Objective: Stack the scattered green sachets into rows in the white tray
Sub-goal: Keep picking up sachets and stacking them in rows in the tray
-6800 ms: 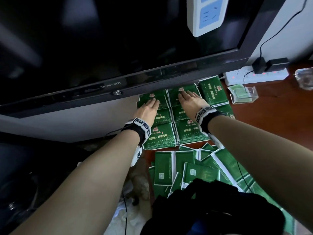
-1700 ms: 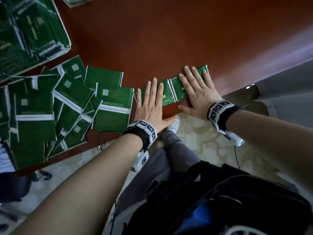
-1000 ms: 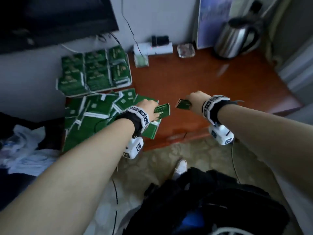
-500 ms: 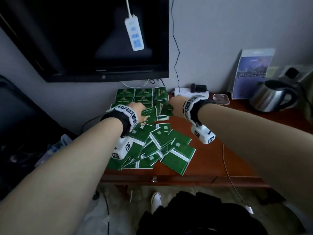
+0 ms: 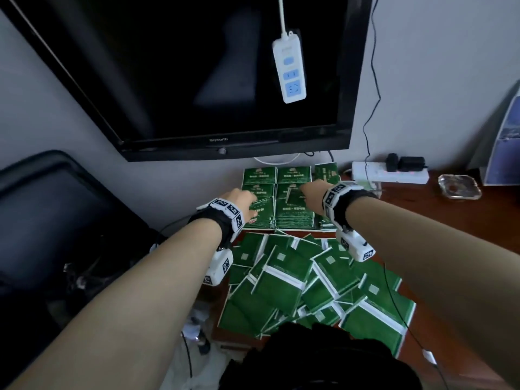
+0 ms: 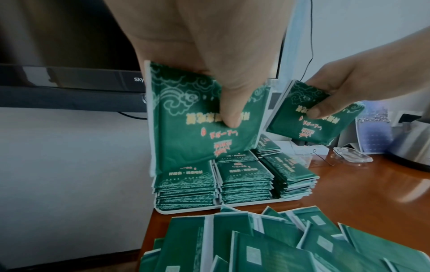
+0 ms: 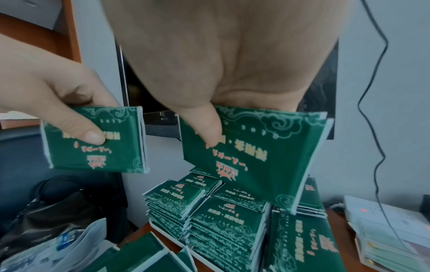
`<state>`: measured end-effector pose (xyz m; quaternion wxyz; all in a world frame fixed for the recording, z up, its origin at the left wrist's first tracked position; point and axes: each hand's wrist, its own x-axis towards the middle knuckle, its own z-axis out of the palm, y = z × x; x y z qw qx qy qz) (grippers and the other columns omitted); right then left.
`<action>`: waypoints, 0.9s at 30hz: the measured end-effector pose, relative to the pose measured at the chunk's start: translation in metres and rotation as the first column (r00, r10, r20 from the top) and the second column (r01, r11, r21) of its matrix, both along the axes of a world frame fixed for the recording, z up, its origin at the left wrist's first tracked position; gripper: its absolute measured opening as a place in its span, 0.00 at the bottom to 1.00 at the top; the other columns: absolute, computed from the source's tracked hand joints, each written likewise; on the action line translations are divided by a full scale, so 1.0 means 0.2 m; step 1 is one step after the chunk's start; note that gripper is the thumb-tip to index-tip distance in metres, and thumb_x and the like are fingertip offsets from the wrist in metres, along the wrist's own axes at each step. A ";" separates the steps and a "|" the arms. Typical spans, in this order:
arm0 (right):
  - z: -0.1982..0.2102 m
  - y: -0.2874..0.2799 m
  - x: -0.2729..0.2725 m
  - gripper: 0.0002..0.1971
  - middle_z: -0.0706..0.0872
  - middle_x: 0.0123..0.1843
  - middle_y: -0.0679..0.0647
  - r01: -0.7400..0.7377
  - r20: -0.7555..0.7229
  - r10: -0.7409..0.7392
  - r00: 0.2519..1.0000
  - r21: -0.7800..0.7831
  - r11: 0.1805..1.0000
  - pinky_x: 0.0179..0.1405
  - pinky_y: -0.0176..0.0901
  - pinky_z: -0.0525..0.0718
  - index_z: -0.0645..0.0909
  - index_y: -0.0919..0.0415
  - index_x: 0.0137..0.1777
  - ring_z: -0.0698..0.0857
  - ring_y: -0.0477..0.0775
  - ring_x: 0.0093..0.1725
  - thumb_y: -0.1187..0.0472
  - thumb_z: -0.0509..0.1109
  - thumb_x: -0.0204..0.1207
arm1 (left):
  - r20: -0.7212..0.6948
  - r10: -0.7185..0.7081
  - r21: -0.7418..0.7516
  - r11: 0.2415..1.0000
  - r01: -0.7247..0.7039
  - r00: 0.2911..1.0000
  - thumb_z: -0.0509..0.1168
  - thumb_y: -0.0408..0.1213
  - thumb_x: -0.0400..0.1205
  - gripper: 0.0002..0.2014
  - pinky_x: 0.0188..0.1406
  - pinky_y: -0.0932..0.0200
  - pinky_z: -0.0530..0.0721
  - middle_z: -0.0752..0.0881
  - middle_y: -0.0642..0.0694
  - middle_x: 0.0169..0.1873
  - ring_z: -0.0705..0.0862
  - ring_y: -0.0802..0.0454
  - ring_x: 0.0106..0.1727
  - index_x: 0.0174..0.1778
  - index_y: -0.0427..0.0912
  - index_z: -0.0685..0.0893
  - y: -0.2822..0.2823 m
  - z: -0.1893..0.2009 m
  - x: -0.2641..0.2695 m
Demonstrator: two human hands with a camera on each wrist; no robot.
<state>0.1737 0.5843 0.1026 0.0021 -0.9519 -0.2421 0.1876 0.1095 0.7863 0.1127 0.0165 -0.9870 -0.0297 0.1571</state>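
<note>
Your left hand (image 6: 209, 46) pinches one green sachet (image 6: 200, 128) and your right hand (image 7: 221, 55) another (image 7: 251, 156), both held above the stacks in the white tray (image 6: 186, 209). Lower each flat, printed face up, squaring its edges with its row before you loosen the grip.

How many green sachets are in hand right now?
2. One green printed sachet is pinched in the left hand, a second sachet in the right hand, both above the stacks in the white plastic tray. Extras could be hidden behind either.
</note>
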 end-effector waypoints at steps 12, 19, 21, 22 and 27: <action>-0.07 0.15 0.14 0.16 0.86 0.57 0.59 0.040 0.091 -0.031 0.995 -0.100 0.994 0.46 0.49 0.87 0.81 0.59 0.65 0.86 0.59 0.50 0.70 0.66 0.79 | -0.021 -0.099 0.004 0.995 0.099 0.995 0.63 0.34 0.86 0.16 0.54 0.50 0.87 0.88 0.37 0.56 0.87 0.40 0.53 0.69 0.41 0.83 0.21 -0.22 0.25; -0.14 0.25 0.22 0.17 0.86 0.57 0.61 0.156 0.103 -0.145 0.984 -0.107 0.982 0.48 0.50 0.86 0.81 0.60 0.66 0.87 0.61 0.52 0.71 0.63 0.80 | 0.012 -0.230 0.112 0.967 0.227 0.973 0.64 0.39 0.86 0.13 0.52 0.48 0.88 0.88 0.39 0.53 0.88 0.38 0.52 0.64 0.43 0.86 0.31 -0.26 0.43; -0.16 0.28 0.26 0.17 0.86 0.57 0.61 0.180 0.084 -0.171 0.982 -0.109 0.978 0.48 0.50 0.86 0.80 0.62 0.67 0.87 0.61 0.52 0.72 0.61 0.81 | 0.003 -0.263 0.133 0.956 0.260 0.965 0.62 0.35 0.86 0.12 0.50 0.48 0.88 0.88 0.39 0.52 0.88 0.38 0.51 0.63 0.42 0.86 0.33 -0.28 0.48; -0.17 0.30 0.28 0.17 0.86 0.57 0.61 0.190 0.079 -0.182 0.980 -0.109 0.976 0.47 0.49 0.86 0.79 0.62 0.68 0.87 0.61 0.51 0.72 0.61 0.81 | -0.001 -0.274 0.132 0.953 0.271 0.962 0.62 0.33 0.85 0.12 0.49 0.49 0.87 0.87 0.39 0.52 0.88 0.39 0.50 0.63 0.41 0.85 0.35 -0.29 0.50; -0.28 0.35 0.39 0.22 0.86 0.50 0.58 0.197 0.094 -0.188 0.978 -0.101 0.975 0.37 0.46 0.80 0.74 0.58 0.74 0.80 0.57 0.40 0.71 0.62 0.81 | -0.001 -0.295 0.075 0.953 0.294 0.956 0.63 0.35 0.86 0.16 0.50 0.50 0.86 0.83 0.42 0.59 0.86 0.42 0.55 0.70 0.39 0.80 0.40 -0.39 0.62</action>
